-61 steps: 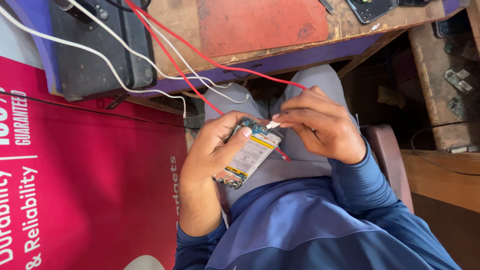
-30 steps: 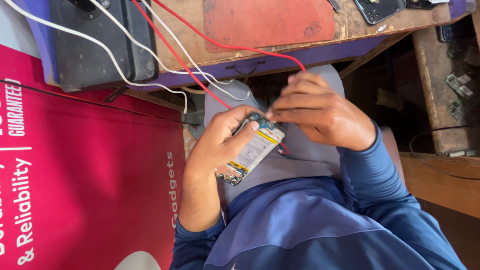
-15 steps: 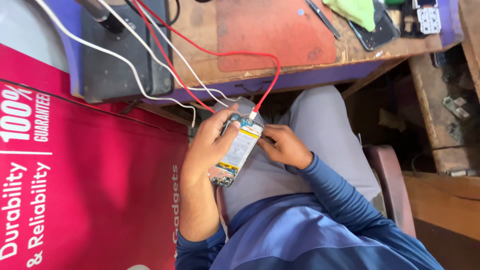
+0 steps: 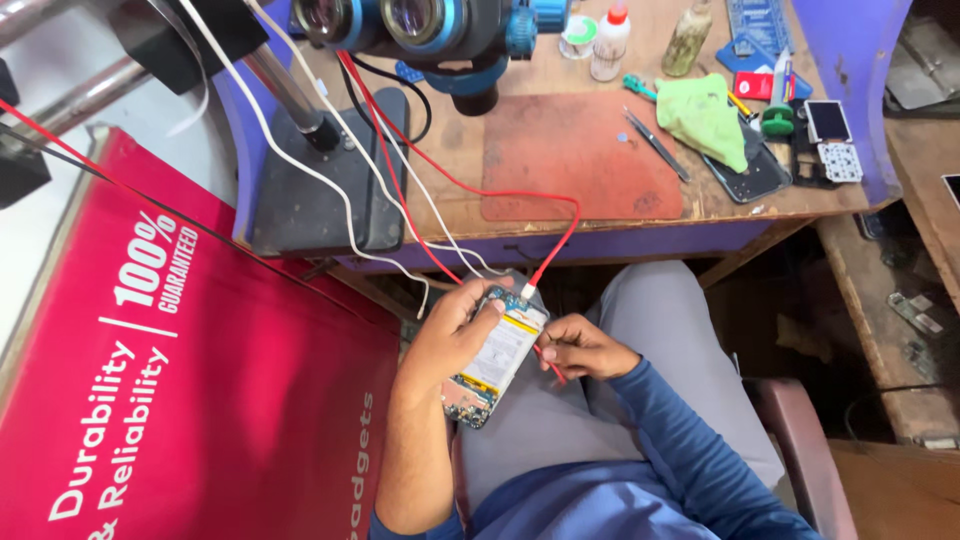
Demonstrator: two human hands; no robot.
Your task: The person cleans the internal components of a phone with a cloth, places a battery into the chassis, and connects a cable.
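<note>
Both hands have dropped lower beneath the worktop (image 4: 600,225); left hand (image 4: 455,335) grips the opened phone (image 4: 497,355) over the lap, right hand (image 4: 583,347) pinches a red probe (image 4: 548,363) beside it.

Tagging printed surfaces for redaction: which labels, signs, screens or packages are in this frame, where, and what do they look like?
Banner: left, beside the desk; large red sheet, white lettering.
Battery label: on the opened phone held in the left hand; white rectangle, yellow strip.
Small screen: desk's right end; pale rectangle, dark frame.
White bottle: desk top; red cap, label too small to read.
</note>
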